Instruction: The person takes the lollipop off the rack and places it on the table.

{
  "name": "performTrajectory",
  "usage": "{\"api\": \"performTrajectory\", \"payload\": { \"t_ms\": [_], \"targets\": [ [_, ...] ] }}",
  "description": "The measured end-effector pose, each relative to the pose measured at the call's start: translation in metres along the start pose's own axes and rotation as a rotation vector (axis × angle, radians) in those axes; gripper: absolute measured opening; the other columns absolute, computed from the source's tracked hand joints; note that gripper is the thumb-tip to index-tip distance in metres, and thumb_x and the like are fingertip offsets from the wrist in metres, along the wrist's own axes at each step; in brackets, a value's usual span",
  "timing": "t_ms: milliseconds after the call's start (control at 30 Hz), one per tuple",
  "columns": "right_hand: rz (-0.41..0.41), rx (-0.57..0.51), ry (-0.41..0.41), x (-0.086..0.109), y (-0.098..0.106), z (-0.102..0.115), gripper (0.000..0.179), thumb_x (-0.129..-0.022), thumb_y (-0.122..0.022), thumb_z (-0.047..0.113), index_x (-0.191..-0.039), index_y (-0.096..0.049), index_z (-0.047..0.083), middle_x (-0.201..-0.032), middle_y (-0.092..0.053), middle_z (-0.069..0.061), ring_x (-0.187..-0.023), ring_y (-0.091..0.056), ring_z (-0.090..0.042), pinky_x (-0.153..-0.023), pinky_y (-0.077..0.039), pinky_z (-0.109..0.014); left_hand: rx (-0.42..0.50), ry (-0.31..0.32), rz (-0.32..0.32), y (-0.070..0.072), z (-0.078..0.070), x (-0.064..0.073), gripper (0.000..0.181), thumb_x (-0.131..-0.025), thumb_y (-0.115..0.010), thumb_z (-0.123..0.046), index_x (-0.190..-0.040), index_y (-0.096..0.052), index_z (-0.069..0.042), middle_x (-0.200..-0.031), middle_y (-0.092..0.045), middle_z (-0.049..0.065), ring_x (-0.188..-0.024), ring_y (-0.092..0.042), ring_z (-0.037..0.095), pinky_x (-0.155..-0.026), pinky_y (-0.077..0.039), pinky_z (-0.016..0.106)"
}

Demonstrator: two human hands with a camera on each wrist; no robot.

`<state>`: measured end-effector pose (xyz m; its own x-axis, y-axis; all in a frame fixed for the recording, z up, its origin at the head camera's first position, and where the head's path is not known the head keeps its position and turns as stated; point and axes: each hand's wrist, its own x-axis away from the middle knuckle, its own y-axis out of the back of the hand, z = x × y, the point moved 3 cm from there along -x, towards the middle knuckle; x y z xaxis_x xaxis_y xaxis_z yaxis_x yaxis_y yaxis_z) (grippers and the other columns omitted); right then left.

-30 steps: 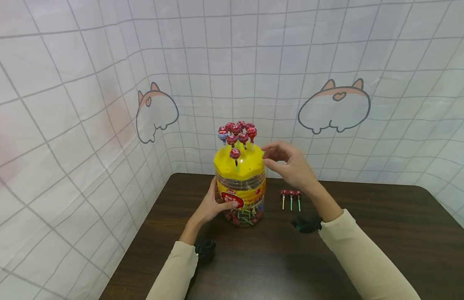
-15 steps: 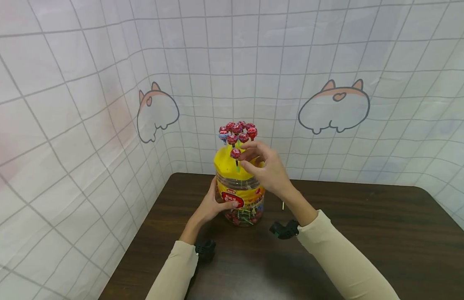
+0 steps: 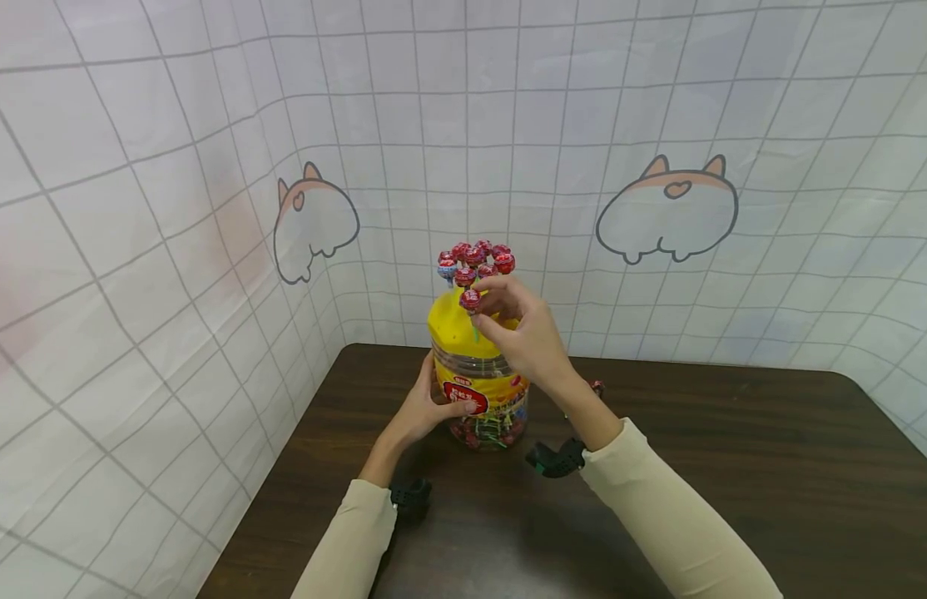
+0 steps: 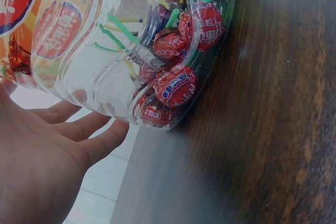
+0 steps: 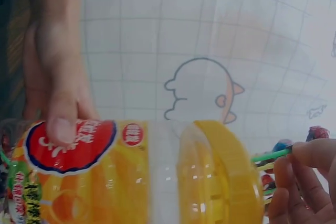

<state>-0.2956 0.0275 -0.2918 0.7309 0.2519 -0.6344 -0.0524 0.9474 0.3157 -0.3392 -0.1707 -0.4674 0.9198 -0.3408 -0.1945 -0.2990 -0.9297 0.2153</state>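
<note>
A clear plastic jar (image 3: pixel 474 366) with a yellow lid (image 3: pixel 452 324) stands on the table, loose wrapped lollipops (image 4: pixel 178 85) inside near its base. Several red-wrapped lollipops (image 3: pixel 473 256) and a blue one (image 3: pixel 446 269) stick up from the lid. My left hand (image 3: pixel 424 409) holds the jar's left side, thumb across the label; its palm (image 4: pixel 47 156) shows in the left wrist view. With thumb and fingers, my right hand (image 3: pixel 529 337) pinches the front lollipop (image 3: pixel 470 300) just below its head. Its green stick (image 5: pixel 270 156) still meets the lid in the right wrist view.
Right of the jar, a lollipop (image 3: pixel 598 388) lies on the dark wooden table (image 3: pixel 733 466), mostly hidden behind my right forearm. A white gridded curtain (image 3: pixel 508 125) with dog drawings hangs behind and to the left.
My right hand has moved left from the lid's right side to the front lollipop and now pinches it. That lollipop's head sits slightly higher. My left hand stays on the jar.
</note>
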Motion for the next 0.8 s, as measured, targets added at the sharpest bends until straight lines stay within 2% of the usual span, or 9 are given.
{"api": "performTrajectory", "payload": {
  "t_ms": [267, 533, 667, 800],
  "targets": [
    [-0.057, -0.107, 0.035, 0.001, 0.01, 0.006, 0.039, -0.094, -0.069, 0.001, -0.131, -0.059, 0.004, -0.105, -0.068, -0.018, -0.093, -0.064, -0.018, -0.082, -0.055, -0.024, -0.006, 0.013, -0.005, 0.0, 0.0, 0.001, 0.111, -0.084, -0.085, -0.04, -0.161, -0.005, -0.042, -0.159, -0.038, 0.003, -0.141, -0.046, 0.032, -0.113, -0.043, 0.061],
    [-0.114, -0.139, -0.036, 0.019, 0.025, -0.007, 0.041, -0.093, -0.068, 0.002, -0.133, -0.06, 0.008, -0.114, -0.068, -0.016, -0.094, -0.065, -0.018, -0.079, -0.058, -0.023, -0.021, 0.021, -0.012, 0.002, 0.001, 0.0, 0.111, -0.084, -0.085, -0.04, -0.161, -0.005, -0.043, -0.157, -0.04, 0.004, -0.141, -0.048, 0.033, -0.113, -0.044, 0.06],
    [-0.149, -0.17, -0.085, 0.033, 0.034, -0.02, 0.039, -0.094, -0.067, 0.001, -0.132, -0.06, 0.006, -0.112, -0.067, -0.01, -0.094, -0.064, -0.017, -0.078, -0.057, -0.022, -0.022, 0.015, -0.011, 0.002, 0.001, -0.001, 0.111, -0.084, -0.085, -0.04, -0.161, -0.005, -0.043, -0.156, -0.04, 0.003, -0.141, -0.048, 0.032, -0.112, -0.045, 0.059],
    [-0.187, -0.204, -0.118, 0.045, 0.045, -0.035, 0.039, -0.094, -0.067, -0.002, -0.132, -0.059, 0.004, -0.108, -0.066, -0.002, -0.09, -0.063, -0.015, -0.07, -0.057, -0.021, -0.018, 0.003, -0.012, 0.001, 0.001, 0.0, 0.113, -0.083, -0.085, -0.04, -0.162, -0.004, -0.042, -0.157, -0.04, 0.004, -0.14, -0.048, 0.033, -0.111, -0.046, 0.059]
  ]
}}
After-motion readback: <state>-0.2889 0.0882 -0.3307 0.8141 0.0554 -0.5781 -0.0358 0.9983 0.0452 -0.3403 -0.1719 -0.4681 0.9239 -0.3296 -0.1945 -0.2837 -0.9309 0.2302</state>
